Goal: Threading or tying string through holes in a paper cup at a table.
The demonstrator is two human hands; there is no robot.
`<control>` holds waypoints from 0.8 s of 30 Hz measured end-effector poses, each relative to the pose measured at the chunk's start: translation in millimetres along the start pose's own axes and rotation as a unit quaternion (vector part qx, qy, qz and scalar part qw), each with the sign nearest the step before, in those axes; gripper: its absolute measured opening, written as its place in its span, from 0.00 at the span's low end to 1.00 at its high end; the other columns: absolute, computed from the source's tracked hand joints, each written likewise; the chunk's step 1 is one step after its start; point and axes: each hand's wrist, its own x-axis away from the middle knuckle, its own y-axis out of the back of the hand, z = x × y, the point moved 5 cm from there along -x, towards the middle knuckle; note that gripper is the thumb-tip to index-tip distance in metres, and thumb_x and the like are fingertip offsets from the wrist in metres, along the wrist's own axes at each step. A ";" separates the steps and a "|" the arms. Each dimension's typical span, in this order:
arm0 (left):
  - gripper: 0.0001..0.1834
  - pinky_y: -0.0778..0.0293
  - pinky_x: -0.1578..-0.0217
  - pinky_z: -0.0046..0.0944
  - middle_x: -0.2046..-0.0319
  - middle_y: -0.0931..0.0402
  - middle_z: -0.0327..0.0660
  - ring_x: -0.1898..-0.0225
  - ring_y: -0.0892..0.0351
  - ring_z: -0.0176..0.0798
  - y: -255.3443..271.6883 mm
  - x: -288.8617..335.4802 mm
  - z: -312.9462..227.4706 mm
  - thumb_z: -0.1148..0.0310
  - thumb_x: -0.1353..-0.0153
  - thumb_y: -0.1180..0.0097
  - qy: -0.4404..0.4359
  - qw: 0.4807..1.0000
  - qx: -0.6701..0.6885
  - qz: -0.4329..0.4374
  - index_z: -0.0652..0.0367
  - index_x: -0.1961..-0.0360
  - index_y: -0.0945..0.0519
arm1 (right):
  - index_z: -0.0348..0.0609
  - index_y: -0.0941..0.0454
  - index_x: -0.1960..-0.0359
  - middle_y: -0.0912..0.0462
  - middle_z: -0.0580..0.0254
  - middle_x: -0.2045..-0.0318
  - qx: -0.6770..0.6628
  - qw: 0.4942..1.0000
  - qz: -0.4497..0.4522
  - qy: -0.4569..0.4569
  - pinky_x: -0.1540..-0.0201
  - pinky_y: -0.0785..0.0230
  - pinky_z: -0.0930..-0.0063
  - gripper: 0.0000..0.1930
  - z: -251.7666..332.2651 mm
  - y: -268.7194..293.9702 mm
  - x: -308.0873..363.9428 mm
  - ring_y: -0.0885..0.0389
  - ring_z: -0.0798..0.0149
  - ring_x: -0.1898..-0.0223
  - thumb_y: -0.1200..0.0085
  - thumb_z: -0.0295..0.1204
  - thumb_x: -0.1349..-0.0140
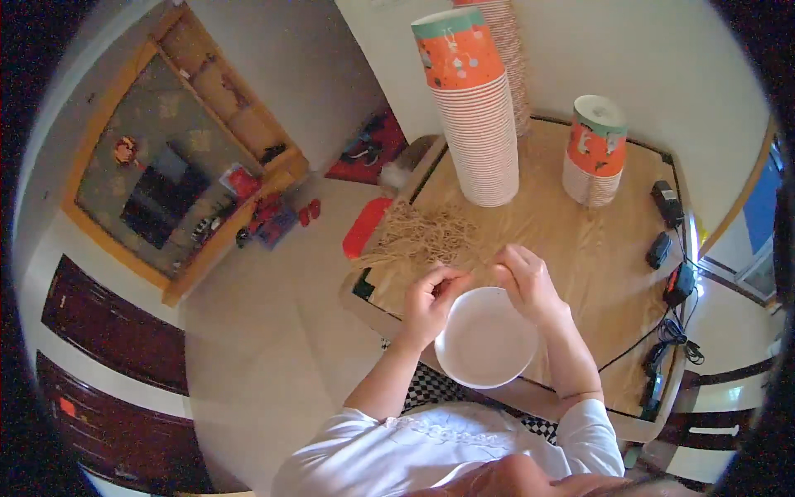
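A white paper tub [486, 341] stands at the near edge of the table, its open mouth facing me and its inside bare. At its far left rim is my left hand [433, 302], fingers curled and pinched together. My right hand [530, 283] is at the far right rim, also closed in a pinch, thumb tip close to the rim. What either pinch holds is too small to make out. Just beyond my hands lies a loose heap of thin brown twine pieces [426, 236].
A tall stack of orange and green paper tubs [472, 108] stands at the back, another stack behind it. A shorter stack [595, 153] is to the right. Black adapters [681, 284] and cables line the right edge. A red object [367, 228] shows beside the twine.
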 end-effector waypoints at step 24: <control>0.03 0.44 0.79 0.24 0.80 0.37 0.29 0.78 0.40 0.22 -3.6 4.0 -2.7 0.76 0.47 0.39 0.006 1.000 -0.023 0.006 0.62 0.70 0.19 | 0.38 0.32 0.71 0.30 0.56 0.75 0.016 0.997 0.010 0.075 0.68 0.38 0.64 0.04 13.4 -6.7 -2.4 0.31 0.52 0.72 0.49 0.21 0.47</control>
